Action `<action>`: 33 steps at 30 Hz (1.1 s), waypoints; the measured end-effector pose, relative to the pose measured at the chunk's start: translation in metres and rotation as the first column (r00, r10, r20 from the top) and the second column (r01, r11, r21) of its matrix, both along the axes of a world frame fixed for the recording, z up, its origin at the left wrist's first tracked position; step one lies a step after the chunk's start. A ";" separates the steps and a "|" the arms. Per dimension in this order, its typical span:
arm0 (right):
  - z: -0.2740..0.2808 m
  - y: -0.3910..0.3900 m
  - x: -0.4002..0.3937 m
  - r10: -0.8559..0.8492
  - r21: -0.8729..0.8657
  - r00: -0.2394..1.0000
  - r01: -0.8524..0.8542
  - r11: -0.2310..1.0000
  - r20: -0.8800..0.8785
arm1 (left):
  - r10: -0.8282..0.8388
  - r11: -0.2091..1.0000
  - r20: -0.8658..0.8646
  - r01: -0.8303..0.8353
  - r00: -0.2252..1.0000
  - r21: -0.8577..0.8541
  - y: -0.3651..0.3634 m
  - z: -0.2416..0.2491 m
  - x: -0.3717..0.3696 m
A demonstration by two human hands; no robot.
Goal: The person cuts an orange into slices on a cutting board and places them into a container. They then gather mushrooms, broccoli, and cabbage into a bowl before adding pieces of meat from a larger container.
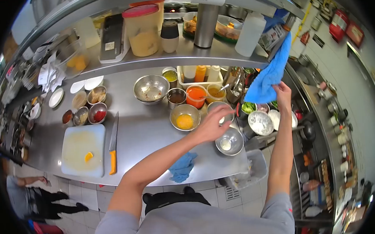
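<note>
The blue cloth (268, 81) hangs down from the right end of the shelf (150, 63), and the right hand's (282, 93) grip is clamped on its lower edge. The left hand (216, 123) is over the right part of the table (150, 136), its grip apart, fingers loosely spread; it partly covers a bowl (229, 119), and whether it touches that bowl I cannot tell. Just below it is a metal bowl (236, 140) with something pale inside. To the left of the left hand is a bowl of yellow liquid (185, 122), and behind that stand a pot (177, 97) of dark liquid, a tub of orange sauce (195, 96) and a tub with a spoon (216, 92) in it. Farther back are stacked bowls (151, 88) and a tray (200, 83) of bottles. A crumpled second cloth (183, 167) lies at the table's near edge. Over to the left, a knife (113, 144) with an orange handle lies beside a white board (80, 141) that bears an orange wedge (88, 156). Small bowls of ingredients sit behind the board. The shelf carries tubs, bottles and a steel cylinder (207, 26). At far left, another person (28, 195) stands on the tiled floor (79, 199).
</note>
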State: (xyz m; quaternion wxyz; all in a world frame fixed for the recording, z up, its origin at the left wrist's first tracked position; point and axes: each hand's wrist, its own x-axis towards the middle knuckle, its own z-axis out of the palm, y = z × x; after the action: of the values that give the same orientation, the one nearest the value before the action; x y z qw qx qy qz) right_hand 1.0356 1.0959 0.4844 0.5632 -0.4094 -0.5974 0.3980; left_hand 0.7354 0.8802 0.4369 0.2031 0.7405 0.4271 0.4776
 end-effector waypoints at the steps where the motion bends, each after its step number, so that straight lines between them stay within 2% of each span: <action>1: 0.005 0.000 0.005 0.007 0.087 0.999 -0.009 0.996 0.032 | -0.023 1.000 0.027 0.024 0.999 -0.018 0.016 0.016 0.013; 2: 0.014 -0.011 0.006 0.012 0.097 1.000 -0.013 0.995 0.010 | -0.050 0.998 0.055 0.052 0.997 -0.035 0.032 0.030 0.027; 3: 0.028 -0.029 -0.001 0.072 0.113 0.988 -0.057 0.992 -0.136 | -0.050 0.994 0.185 0.067 0.981 -0.086 0.051 0.040 0.045; 5: 0.056 -0.072 -0.028 0.184 0.154 0.893 -0.131 0.979 -0.411 | -0.030 0.983 0.410 0.102 0.911 -0.154 0.082 0.058 0.089; 6: 0.061 -0.084 -0.035 0.286 0.194 0.820 -0.216 0.957 -0.496 | -0.015 0.978 0.500 0.117 0.866 -0.173 0.093 0.068 0.112; 9: 0.062 -0.098 -0.072 0.234 0.256 0.673 -0.068 0.964 -0.702 | -0.086 0.981 0.681 0.183 0.727 -0.071 0.112 0.090 0.165; 10: 0.055 -0.088 -0.060 0.207 0.241 0.730 -0.060 0.969 -0.651 | -0.041 0.988 0.581 0.119 0.813 -0.097 0.111 0.094 0.166; 12: 0.057 -0.086 -0.050 0.207 0.189 0.753 -0.112 0.976 -0.625 | 0.063 0.992 0.354 -0.018 0.933 -0.129 0.105 0.103 0.165; 15: 0.060 -0.090 -0.045 0.209 0.186 0.838 -0.130 0.974 -0.504 | 0.085 0.989 0.140 -0.066 0.987 -0.133 0.091 0.111 0.156; 18: 0.059 -0.080 -0.040 0.148 0.249 0.914 -0.053 0.967 -0.378 | 0.051 0.984 0.089 -0.035 0.995 -0.174 0.082 0.115 0.154; 20: 0.053 -0.065 -0.038 0.113 0.334 0.941 0.000 0.943 -0.318 | 0.042 0.999 0.011 -0.042 0.999 -0.006 0.082 0.102 0.151; 23: 0.054 -0.059 -0.040 -0.044 0.315 0.978 0.109 0.943 -0.206 | 0.109 0.983 -0.147 -0.084 0.983 0.166 0.079 0.086 0.142; 26: 0.047 -0.034 -0.031 -0.217 0.537 0.976 0.188 0.823 -0.008 | 0.145 0.968 -0.262 -0.081 0.954 0.238 0.060 0.081 0.127; 29: 0.046 -0.024 -0.021 -0.440 0.515 0.897 0.359 0.778 0.040 | 0.151 0.966 -0.311 -0.073 0.938 0.249 0.022 0.061 0.101; 30: 0.050 -0.029 -0.022 -0.446 0.496 0.895 0.386 0.778 0.004 | 0.152 0.966 -0.323 -0.071 0.934 0.247 0.006 0.050 0.089; 33: 0.041 -0.016 0.004 -0.341 0.273 0.915 0.279 0.921 0.214 | 0.183 0.966 -0.282 -0.120 0.942 0.227 -0.046 0.013 0.041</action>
State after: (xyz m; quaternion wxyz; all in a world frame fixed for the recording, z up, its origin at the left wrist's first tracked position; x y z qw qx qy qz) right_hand 1.0396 1.0802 0.5255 0.5819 -0.4775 -0.6354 0.1725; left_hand 0.7763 0.8341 0.4504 0.0202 0.7861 0.4572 0.4154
